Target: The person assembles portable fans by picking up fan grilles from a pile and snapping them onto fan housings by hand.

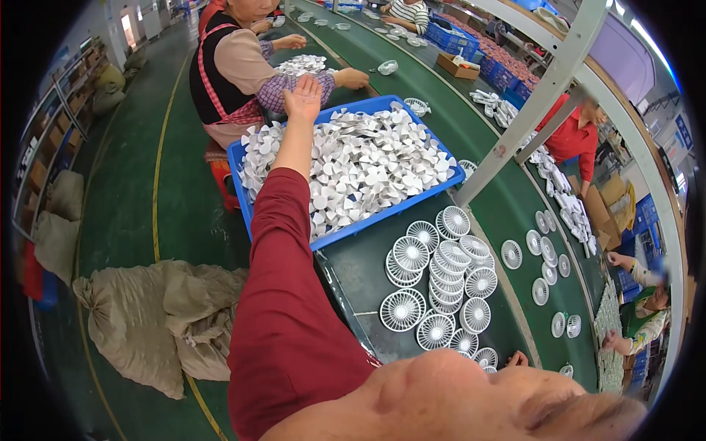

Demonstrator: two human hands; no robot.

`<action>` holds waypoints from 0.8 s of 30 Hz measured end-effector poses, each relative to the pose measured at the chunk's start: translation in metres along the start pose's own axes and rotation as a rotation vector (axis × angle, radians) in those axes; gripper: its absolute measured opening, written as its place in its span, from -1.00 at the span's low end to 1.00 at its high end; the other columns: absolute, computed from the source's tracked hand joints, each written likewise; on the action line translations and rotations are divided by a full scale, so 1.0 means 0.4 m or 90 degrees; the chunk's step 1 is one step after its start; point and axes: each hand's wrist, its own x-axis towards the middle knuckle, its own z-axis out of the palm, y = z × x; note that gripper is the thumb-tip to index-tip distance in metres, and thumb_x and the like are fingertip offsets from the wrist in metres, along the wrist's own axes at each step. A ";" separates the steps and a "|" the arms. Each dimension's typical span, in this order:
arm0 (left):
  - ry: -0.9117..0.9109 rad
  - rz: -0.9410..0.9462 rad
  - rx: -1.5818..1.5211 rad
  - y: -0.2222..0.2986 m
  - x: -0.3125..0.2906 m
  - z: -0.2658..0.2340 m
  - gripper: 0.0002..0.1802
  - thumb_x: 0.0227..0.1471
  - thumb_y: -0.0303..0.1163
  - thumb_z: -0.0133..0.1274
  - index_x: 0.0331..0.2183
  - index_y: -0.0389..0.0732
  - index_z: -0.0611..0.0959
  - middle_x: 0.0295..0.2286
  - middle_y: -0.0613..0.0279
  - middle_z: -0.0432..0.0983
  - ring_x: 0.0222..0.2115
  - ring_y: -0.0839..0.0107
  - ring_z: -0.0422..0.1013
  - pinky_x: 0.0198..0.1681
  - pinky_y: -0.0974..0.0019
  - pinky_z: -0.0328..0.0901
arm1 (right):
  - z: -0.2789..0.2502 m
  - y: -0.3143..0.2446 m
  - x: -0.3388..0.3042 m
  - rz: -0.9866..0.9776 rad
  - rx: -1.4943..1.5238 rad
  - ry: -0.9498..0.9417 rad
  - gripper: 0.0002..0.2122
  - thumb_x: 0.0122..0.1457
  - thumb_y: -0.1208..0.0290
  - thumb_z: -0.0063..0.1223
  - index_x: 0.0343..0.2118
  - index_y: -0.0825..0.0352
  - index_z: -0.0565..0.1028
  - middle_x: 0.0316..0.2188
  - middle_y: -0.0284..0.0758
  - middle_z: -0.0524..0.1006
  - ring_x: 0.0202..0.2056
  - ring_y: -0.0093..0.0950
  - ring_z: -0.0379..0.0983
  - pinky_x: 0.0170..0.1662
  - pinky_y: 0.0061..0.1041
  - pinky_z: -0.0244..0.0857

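Observation:
My left arm, in a dark red sleeve, reaches forward over a blue crate (pixel 346 234). My left hand (pixel 303 101) is open, palm up with fingers stretched out, and nothing lies in it. White plastic fan blades (pixel 360 165) fill the crate in a heap below and beside the hand. Only a few fingers of my right hand (pixel 518 359) show at the bottom right, by the nearest grilles; the rest is hidden. White round fan grilles (pixel 434 331), some stacked, lie on the dark green worktop (pixel 353 290) in front of me.
A green conveyor belt (pixel 493 229) with scattered grilles runs along the right. One co-worker's hand (pixel 351 79) works beyond the crate; others sit across the belt. A white metal post (pixel 515 117) rises beside the worktop. Beige sacks (pixel 140 323) stand on the floor at left.

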 end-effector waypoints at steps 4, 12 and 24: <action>0.004 0.018 -0.009 0.019 0.040 -0.014 0.00 0.13 0.37 -0.55 0.14 -0.41 0.27 0.20 -0.03 0.11 0.21 -0.02 0.06 0.26 -0.05 -0.02 | 0.004 -0.008 0.000 0.003 -0.004 0.002 -0.90 0.21 0.48 0.04 -0.30 0.40 0.51 -0.48 -0.42 0.48 -0.51 -0.67 0.34 -0.46 -0.68 0.23; 0.021 0.039 0.014 0.007 0.077 -0.039 0.04 0.12 0.38 -0.55 0.11 -0.46 0.30 0.18 -0.08 0.14 0.19 -0.05 0.09 0.25 -0.06 0.03 | 0.010 0.000 -0.009 -0.012 0.019 0.031 -0.90 0.21 0.51 0.02 -0.29 0.42 0.51 -0.46 -0.41 0.49 -0.48 -0.65 0.36 -0.42 -0.66 0.25; 0.041 0.077 -0.013 0.037 0.125 -0.067 0.00 0.12 0.37 -0.52 0.07 -0.44 0.33 0.11 -0.12 0.23 0.13 -0.08 0.19 0.20 -0.08 0.14 | 0.001 -0.012 -0.017 -0.072 -0.022 0.004 -0.89 0.22 0.51 0.01 -0.29 0.45 0.50 -0.45 -0.38 0.49 -0.48 -0.62 0.36 -0.41 -0.63 0.26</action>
